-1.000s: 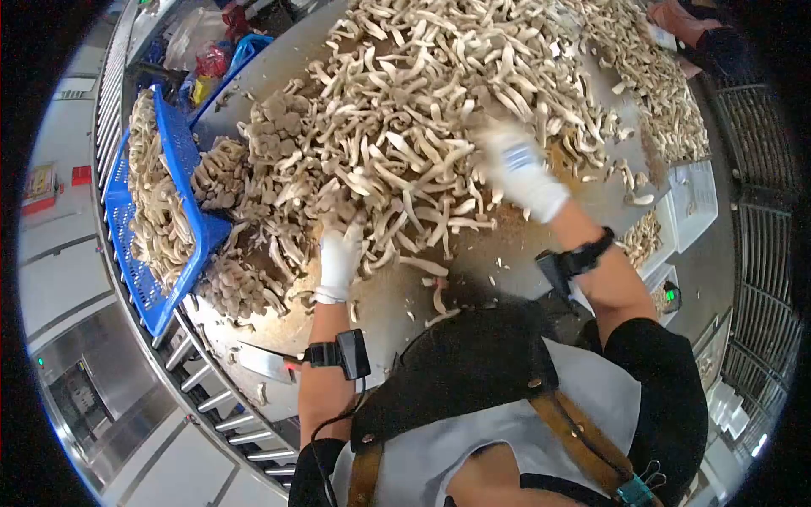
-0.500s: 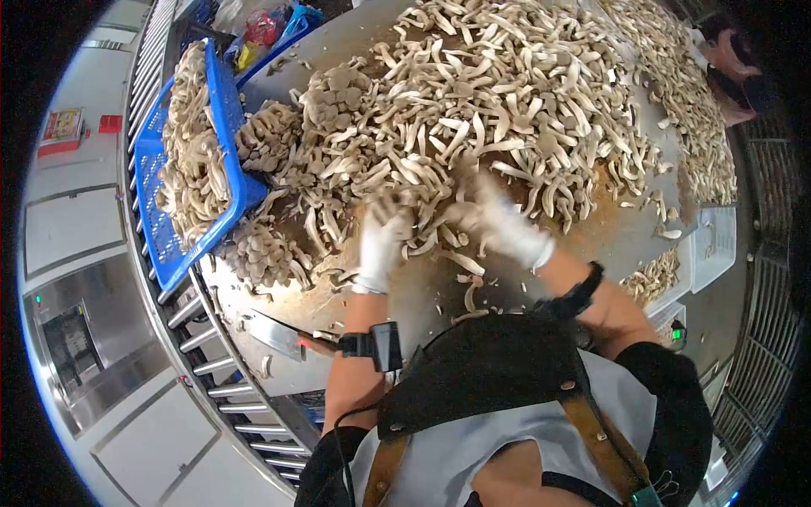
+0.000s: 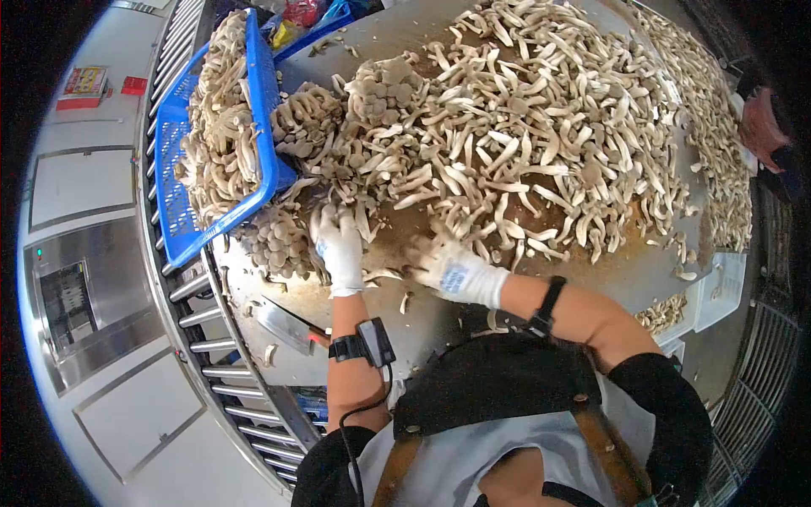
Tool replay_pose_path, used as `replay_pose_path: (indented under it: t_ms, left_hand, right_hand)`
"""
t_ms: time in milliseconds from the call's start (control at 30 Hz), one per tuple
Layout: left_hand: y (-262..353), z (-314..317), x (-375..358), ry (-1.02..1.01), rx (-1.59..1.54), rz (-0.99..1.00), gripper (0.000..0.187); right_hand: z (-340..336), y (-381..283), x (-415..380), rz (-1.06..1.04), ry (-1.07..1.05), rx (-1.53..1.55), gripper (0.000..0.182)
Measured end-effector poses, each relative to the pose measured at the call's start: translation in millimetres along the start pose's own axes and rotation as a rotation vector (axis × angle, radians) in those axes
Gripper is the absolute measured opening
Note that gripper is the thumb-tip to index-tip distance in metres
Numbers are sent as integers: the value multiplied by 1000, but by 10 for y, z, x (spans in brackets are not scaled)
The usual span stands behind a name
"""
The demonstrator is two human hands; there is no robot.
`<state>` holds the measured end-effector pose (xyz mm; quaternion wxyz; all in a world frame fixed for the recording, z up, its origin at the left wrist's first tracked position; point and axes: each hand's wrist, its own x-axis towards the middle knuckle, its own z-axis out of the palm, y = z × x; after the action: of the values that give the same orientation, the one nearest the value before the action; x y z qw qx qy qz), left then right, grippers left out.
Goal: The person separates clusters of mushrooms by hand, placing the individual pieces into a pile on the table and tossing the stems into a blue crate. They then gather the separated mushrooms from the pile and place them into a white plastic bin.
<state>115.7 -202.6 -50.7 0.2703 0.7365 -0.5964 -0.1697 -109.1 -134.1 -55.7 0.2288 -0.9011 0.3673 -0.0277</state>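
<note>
My left hand (image 3: 340,253), in a white glove, reaches down at the near edge of the mushroom heap, fingers outstretched against loose stems. Just left of it sits a clump of mushrooms (image 3: 279,245) with rounded grey-brown caps. My right hand (image 3: 463,272), gloved too, lies palm down on the metal table (image 3: 414,338), its slightly blurred fingers apart beside the near mushrooms of the big loose pile (image 3: 541,144). Neither hand shows a mushroom in its grasp. A larger clump (image 3: 386,91) rests farther back.
A blue plastic basket (image 3: 269,110) full of mushrooms tilts at the left, by a roller conveyor (image 3: 207,317). A knife (image 3: 285,326) lies near my left forearm. White bins (image 3: 720,291) stand at the right, and another person's pinkish sleeve (image 3: 763,131) shows far right.
My left hand has shifted left toward the capped clump. My right hand has drawn back toward me and away from the pile's middle. The whole view has swung slightly.
</note>
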Motion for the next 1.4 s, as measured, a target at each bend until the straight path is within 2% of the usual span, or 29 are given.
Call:
replay_pose_path:
  t_ms: [33, 67, 100, 167, 233, 267, 300, 367, 400, 433, 500, 567, 633, 700, 733, 867, 900, 933, 967, 1000, 1067, 1100, 1133, 1167, 1233, 1267, 1300, 1367, 1400]
  left_hand:
    - [-192, 63, 58, 133, 135, 69, 22]
    - [-174, 108, 50, -185, -204, -321, 24]
    - [-399, 378, -46, -92, 123, -22, 29]
    - [475, 189, -82, -432, -248, -168, 46]
    - [442, 429, -264, -525, -474, -62, 56]
    - [603, 353, -257, -616, -557, -80, 59]
    - [707, 191, -171, -789, -813, -233, 60]
    - [511, 220, 180, -128, -335, 101, 48]
    - [623, -67, 471, -37, -235, 132, 47]
    - [468, -16, 682, 90, 81, 129, 51]
    - [341, 7, 1132, -236, 270, 30, 70]
    - [222, 217, 1340, -440, 403, 49, 80]
    - [353, 232, 1445, -631, 287, -51, 81]
    - [390, 226, 1326, -733, 153, -82, 82]
    - [326, 299, 1151, -672, 81, -5, 88]
    - [591, 456, 102, -555, -367, 24, 93]
    - [566, 568, -155, -474, -485, 53, 91]
    - [602, 552, -259, -558, -833, -52, 90]
    - [615, 527, -366, -524, -994, -167, 87]
    - [691, 436, -394, -513, -1067, -145, 85]
    - [946, 139, -402, -535, -1260, -217, 77]
    - [840, 231, -347, -543, -1105, -66, 69]
    - [878, 192, -323, -616, -1079, -132, 65]
    - [955, 141, -309, -688, -1048, -195, 61]
    - [1197, 110, -388, -668, -1029, -176, 56]
    - [1327, 16, -448, -652, -856, -150, 54]
    - [1389, -20, -472, -807, -798, -224, 52]
    - [1409, -72, -521, -881, -574, 186, 56]
    - [1443, -82, -581, -957, -673, 180, 54]
  right_hand:
    - [3, 46, 104, -4, -67, -111, 35]
    - [-104, 175, 222, 53, -111, -183, 33]
    - [-295, 316, 319, 152, -125, -210, 31]
    - [-767, 643, 361, 425, -129, -105, 31]
    - [-791, 1157, 157, 461, -83, -303, 36]
    - [-857, 1326, -12, 422, -72, -346, 36]
    - [-936, 1474, -156, 381, -57, -391, 37]
    - [-985, 1661, -396, 342, -122, -497, 38]
    - [-1095, 1650, -446, 383, -128, -396, 38]
    - [-1232, 1636, -473, 421, -133, -294, 39]
    - [-1443, 1613, -420, 503, -35, 133, 46]
    - [-1656, 1482, -310, 410, 17, 518, 44]
    - [-1880, 1110, -75, 573, -128, 471, 46]
    - [-1596, 1107, 86, 596, -51, 871, 47]
    - [-1491, 1016, 182, 567, 37, 1127, 49]
    - [-401, 1031, 452, 400, 246, 1043, 65]
    - [-363, 939, 417, 450, 231, 1217, 72]
    - [-395, 796, 394, 650, 173, 1709, 78]
    - [-577, 660, 292, 778, 142, 1922, 86]
    - [-873, 511, 139, 751, 104, 1818, 90]
    - [-919, 503, -15, 559, 211, 1530, 75]
    - [-944, 506, -94, 457, 278, 1485, 71]
    - [-1012, 530, -237, 454, 246, 1391, 75]
    - [-1090, 416, -316, 348, 374, 1557, 79]
    - [-1017, 515, -481, 480, 311, 1715, 82]
    - [-922, 591, -505, 533, 313, 1249, 82]
    - [-872, 647, -595, 590, 243, 1562, 81]
    - [-825, 646, -699, 398, 176, 1629, 80]
    - [-836, 592, -758, 301, 180, 1049, 78]
